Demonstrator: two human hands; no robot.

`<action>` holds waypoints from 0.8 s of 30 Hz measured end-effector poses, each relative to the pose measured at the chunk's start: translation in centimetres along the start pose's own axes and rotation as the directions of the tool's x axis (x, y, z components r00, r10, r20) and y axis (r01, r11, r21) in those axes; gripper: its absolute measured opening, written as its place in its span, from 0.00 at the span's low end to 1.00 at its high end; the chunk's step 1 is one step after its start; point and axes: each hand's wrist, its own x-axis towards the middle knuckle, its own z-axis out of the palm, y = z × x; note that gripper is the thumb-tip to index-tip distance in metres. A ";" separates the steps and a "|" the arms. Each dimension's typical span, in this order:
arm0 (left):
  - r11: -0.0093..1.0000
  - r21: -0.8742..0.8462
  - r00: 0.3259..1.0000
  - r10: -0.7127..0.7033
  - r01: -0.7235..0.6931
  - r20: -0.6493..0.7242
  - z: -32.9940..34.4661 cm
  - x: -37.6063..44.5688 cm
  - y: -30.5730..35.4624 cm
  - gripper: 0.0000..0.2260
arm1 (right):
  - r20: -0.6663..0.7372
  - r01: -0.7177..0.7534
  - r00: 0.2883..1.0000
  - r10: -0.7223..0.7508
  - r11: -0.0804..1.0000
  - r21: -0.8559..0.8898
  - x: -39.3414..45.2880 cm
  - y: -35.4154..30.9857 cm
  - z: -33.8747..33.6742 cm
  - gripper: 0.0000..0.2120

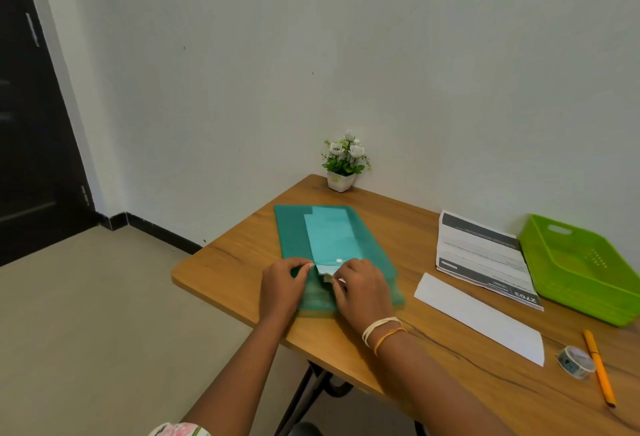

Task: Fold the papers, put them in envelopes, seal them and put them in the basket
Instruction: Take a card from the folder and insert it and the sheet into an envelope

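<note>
Both hands (325,279) on teal folder (294,234), white paper (327,278) inside.

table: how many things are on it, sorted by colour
green: 2, folder, basket
white: 3, envelope, printed paper, flower pot
orange: 1, pen
clear: 1, tape roll
total: 7

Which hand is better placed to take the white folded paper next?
Right. The white folded paper lies to the right of the right hand; the left hand would have to cross over the green folder.
</note>
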 end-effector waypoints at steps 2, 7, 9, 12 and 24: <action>1.000 0.020 1.000 0.000 0.000 0.013 0.0 0.0 0.0 0.06 | -0.040 -0.075 0.996 0.082 0.986 0.151 -0.5 -0.4 -1.0 0.07; 0.998 0.056 0.999 0.003 -0.005 0.042 0.0 0.1 0.1 0.07 | -0.199 -0.145 0.958 0.208 0.945 0.293 -0.9 0.1 -2.2 0.03; 0.998 0.066 0.998 0.005 -0.009 0.057 -0.1 0.1 0.2 0.07 | -0.225 -0.190 0.936 0.272 0.925 0.329 -0.7 0.6 -2.9 0.05; 0.998 0.066 0.996 -0.007 0.001 0.093 -0.2 -0.1 0.4 0.09 | -0.219 -0.293 0.897 0.384 0.887 0.357 0.1 1.4 -4.5 0.09; 0.974 0.209 0.978 0.041 -0.085 0.204 -0.5 -0.8 0.9 0.22 | 0.280 -0.245 0.944 0.172 0.936 0.253 2.1 7.4 -13.9 0.17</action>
